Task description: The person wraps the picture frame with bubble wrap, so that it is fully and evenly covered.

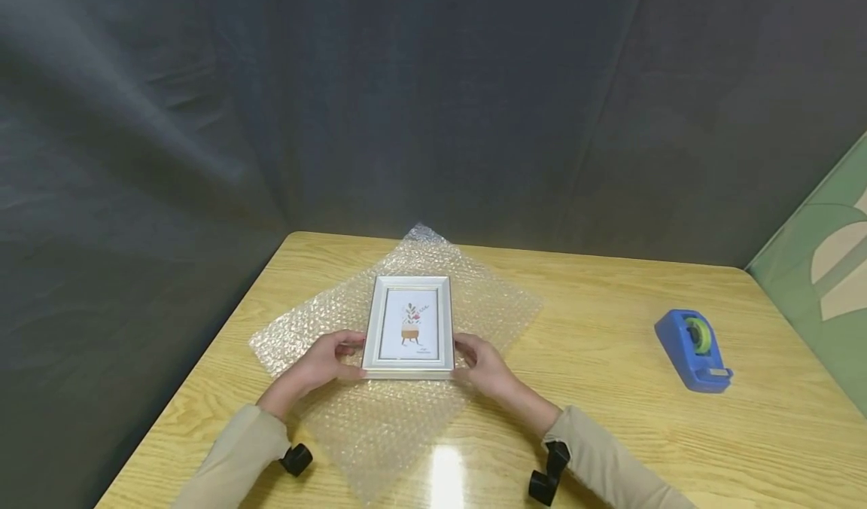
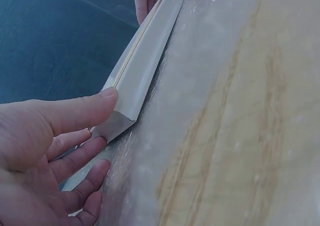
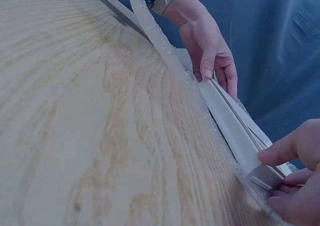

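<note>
A white picture frame (image 1: 413,366) with a print of a potted plant lies face up on a sheet of bubble wrap (image 1: 389,426), which is turned cornerwise on the table. My left hand (image 1: 323,360) pinches the frame's near left corner; in the left wrist view its thumb (image 2: 92,108) presses on the frame's edge, with fingers at the side. At the near right corner, my right hand (image 1: 486,367) holds the frame the same way, thumb and fingers at its edge in the right wrist view. The frame's underside is hidden.
A blue tape dispenser (image 1: 684,355) with a green-yellow roll stands at the right on the wooden table (image 1: 596,328). Dark cloth (image 1: 433,102) hangs behind the table and along its left. A green patterned panel (image 1: 822,268) is at the far right.
</note>
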`<control>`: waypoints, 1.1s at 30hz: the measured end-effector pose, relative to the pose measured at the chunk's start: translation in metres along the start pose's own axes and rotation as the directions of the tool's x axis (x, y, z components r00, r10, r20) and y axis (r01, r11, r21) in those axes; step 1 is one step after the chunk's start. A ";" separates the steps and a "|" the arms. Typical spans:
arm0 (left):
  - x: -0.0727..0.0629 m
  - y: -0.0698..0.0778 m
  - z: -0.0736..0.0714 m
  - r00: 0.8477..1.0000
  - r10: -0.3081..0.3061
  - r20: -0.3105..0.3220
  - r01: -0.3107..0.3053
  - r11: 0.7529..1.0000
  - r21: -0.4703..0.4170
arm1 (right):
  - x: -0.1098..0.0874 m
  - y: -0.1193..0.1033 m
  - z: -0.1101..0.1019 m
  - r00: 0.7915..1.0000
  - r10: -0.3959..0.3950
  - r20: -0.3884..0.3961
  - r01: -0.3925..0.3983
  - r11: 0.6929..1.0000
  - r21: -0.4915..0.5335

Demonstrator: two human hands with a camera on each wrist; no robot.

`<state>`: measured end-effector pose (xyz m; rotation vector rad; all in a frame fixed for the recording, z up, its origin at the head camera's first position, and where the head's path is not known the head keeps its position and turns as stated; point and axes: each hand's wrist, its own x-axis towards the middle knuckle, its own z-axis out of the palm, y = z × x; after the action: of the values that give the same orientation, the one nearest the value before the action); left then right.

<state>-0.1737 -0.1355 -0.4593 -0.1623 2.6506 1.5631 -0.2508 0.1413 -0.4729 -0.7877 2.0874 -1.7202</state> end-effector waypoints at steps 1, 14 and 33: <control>0.001 0.000 0.000 1.000 -0.007 -0.005 0.007 1.000 -0.001 | 0.000 0.001 0.000 1.000 -0.003 0.005 0.003 1.000 -0.004; -0.001 0.006 -0.003 1.000 -0.024 0.010 0.024 1.000 -0.004 | 0.004 -0.002 -0.001 0.993 -0.094 0.069 0.099 0.992 -0.079; 0.043 0.012 -0.012 1.000 0.020 -0.002 -0.019 0.987 0.160 | -0.041 -0.024 0.009 0.749 -0.327 0.577 0.640 0.585 -0.499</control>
<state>-0.2179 -0.1432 -0.4476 -0.1313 2.7736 1.3473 -0.2086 0.1556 -0.4558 -1.9478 2.2665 -0.7474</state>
